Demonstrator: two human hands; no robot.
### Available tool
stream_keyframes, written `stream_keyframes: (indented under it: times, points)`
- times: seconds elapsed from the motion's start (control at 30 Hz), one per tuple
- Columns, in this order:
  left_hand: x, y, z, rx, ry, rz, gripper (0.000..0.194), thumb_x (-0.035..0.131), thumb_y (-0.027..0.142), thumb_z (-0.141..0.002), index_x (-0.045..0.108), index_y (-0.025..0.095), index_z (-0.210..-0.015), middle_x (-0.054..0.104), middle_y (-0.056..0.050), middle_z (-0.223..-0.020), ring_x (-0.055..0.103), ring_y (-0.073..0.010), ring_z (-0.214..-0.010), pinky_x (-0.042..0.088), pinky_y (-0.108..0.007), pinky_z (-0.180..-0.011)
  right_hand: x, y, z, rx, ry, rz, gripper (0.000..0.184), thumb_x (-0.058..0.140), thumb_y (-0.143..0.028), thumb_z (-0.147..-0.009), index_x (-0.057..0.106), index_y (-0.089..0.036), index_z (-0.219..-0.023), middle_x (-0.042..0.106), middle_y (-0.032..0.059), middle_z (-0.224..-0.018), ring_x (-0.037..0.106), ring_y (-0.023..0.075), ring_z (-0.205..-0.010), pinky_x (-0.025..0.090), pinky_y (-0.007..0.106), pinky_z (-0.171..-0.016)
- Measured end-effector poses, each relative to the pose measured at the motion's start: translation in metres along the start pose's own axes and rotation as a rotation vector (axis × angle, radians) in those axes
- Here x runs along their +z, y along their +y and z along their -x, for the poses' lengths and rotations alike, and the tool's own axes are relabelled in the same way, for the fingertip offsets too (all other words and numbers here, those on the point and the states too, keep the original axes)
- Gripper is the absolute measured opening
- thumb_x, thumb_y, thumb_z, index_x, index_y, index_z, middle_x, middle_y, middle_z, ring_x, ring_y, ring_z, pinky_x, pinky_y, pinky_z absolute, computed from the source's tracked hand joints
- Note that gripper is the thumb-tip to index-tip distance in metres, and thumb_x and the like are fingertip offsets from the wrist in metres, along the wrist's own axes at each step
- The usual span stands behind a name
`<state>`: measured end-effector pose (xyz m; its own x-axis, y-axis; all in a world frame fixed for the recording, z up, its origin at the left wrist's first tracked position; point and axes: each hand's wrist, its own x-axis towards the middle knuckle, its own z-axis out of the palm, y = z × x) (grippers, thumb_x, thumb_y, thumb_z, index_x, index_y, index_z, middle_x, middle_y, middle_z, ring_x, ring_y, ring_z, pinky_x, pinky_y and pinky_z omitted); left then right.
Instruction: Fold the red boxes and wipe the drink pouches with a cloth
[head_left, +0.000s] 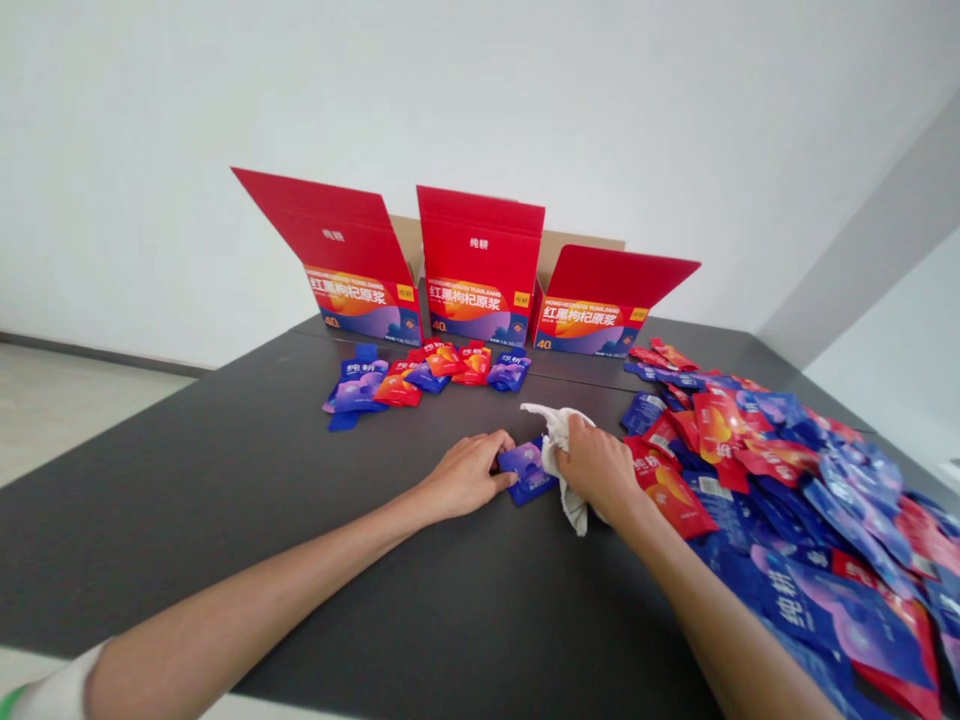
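My left hand rests on the dark table, its fingers closed on the left edge of a blue sachet that lies flat. Against the sachet's right side my right hand is closed around a crumpled white cloth. Part of the cloth hangs out below the hand.
Three open red cartons stand in a row at the table's far edge. A short row of red and blue sachets lies in front of them. A large heap of red and blue sachets covers the right side. A white wall is behind.
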<state>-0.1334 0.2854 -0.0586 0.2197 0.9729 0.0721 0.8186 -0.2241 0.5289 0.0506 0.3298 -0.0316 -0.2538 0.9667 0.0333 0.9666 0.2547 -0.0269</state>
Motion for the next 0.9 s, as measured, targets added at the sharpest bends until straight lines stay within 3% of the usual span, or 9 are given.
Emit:
stream_keyframes:
  times: [0.17, 0.33, 0.47, 0.63, 0.77, 0.9]
  points:
    - [-0.021, -0.021, -0.016, 0.034, 0.024, 0.072, 0.019, 0.057, 0.028, -0.074, 0.055, 0.021, -0.092, 0.062, 0.001, -0.083, 0.058, -0.0160, -0.076, 0.041, -0.024, -0.067, -0.010, 0.055, -0.009, 0.146, -0.039, -0.056, 0.033, 0.034, -0.037, -0.085, 0.050, -0.017, -0.106, 0.064, 0.0109, -0.096, 0.062, 0.0262, -0.088, 0.040, 0.031, -0.066]
    - [-0.047, -0.034, -0.081, 0.016, 0.050, 0.143, 0.016, 0.054, 0.023, -0.073, 0.057, 0.016, -0.086, 0.063, 0.000, -0.081, 0.059, -0.0156, -0.076, 0.043, -0.023, -0.065, -0.010, 0.090, -0.013, 0.091, -0.181, -0.081, 0.033, 0.039, -0.034, -0.083, 0.052, -0.017, -0.108, 0.063, 0.0108, -0.103, 0.059, 0.0232, -0.095, 0.039, 0.030, -0.073]
    - [-0.046, -0.032, -0.146, -0.027, 0.093, 0.092, 0.016, 0.056, 0.020, -0.070, 0.059, 0.015, -0.085, 0.064, -0.002, -0.082, 0.059, -0.0179, -0.080, 0.043, -0.024, -0.066, -0.005, 0.086, -0.008, -0.031, -0.239, -0.073, 0.047, 0.047, -0.041, -0.077, 0.049, -0.016, -0.117, 0.058, 0.0132, -0.114, 0.054, 0.0273, -0.106, 0.038, 0.034, -0.081]
    - [-0.034, -0.032, -0.202, -0.062, 0.122, 0.000, 0.021, 0.058, 0.016, -0.067, 0.062, 0.018, -0.088, 0.067, -0.003, -0.088, 0.060, -0.0190, -0.086, 0.043, -0.024, -0.070, -0.006, 0.076, 0.001, -0.034, -0.204, -0.068, 0.043, 0.048, -0.042, -0.076, 0.051, -0.019, -0.112, 0.060, 0.0115, -0.110, 0.053, 0.0262, -0.108, 0.037, 0.034, -0.084]
    - [-0.026, -0.035, -0.217, -0.129, 0.127, -0.095, 0.025, 0.062, 0.023, -0.065, 0.063, 0.019, -0.090, 0.067, -0.006, -0.094, 0.061, -0.0215, -0.088, 0.043, -0.024, -0.069, -0.010, 0.070, 0.005, -0.010, -0.178, -0.024, 0.037, 0.047, -0.040, -0.077, 0.052, -0.019, -0.107, 0.062, 0.0121, -0.107, 0.055, 0.0274, -0.104, 0.040, 0.036, -0.080]
    - [-0.019, -0.035, -0.202, -0.173, 0.151, -0.199, 0.026, 0.059, 0.038, -0.069, 0.063, 0.018, -0.085, 0.067, -0.010, -0.091, 0.060, -0.0263, -0.090, 0.043, -0.030, -0.073, -0.012, 0.068, 0.008, -0.026, -0.156, -0.017, 0.036, 0.046, -0.037, -0.078, 0.052, -0.018, -0.107, 0.061, 0.0116, -0.108, 0.056, 0.0272, -0.102, 0.041, 0.036, -0.078]
